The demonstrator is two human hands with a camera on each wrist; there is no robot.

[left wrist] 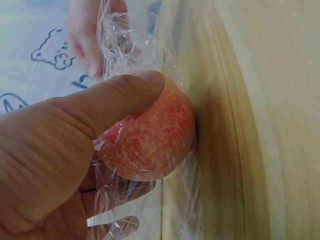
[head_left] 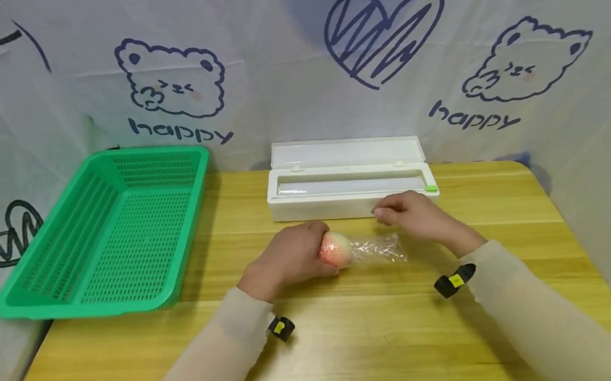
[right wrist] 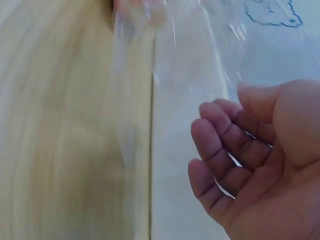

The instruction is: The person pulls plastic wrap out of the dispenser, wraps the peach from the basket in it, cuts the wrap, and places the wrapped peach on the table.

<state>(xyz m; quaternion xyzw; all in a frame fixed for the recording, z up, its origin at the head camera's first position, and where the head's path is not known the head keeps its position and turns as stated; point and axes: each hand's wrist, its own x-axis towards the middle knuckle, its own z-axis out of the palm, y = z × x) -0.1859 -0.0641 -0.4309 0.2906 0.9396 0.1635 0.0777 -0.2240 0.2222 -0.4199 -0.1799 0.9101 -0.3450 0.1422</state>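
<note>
Behind a peach (head_left: 336,250) in clear film (head_left: 377,249), an opened white box (head_left: 324,206) is set on the table (head_left: 366,345), a green basket (head_left: 137,239) leftward. The peach is gripped by the left hand (head_left: 296,253); the right hand (head_left: 411,213), fingers (right wrist: 207,142) loosely bent, is held nearby.

Head view looks forward and down — wrist views, close, share clear wrap (head_left: 377,249)

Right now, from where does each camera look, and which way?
Head: worn on the head, forward and down over the table; shows left hand, right hand, sleeves.
Left wrist: worn there, toward the fruit; shows left hand, part of right hand.
Right wrist: worn there, toward the film; shows right hand.
Head and left wrist share the fruit.
</note>
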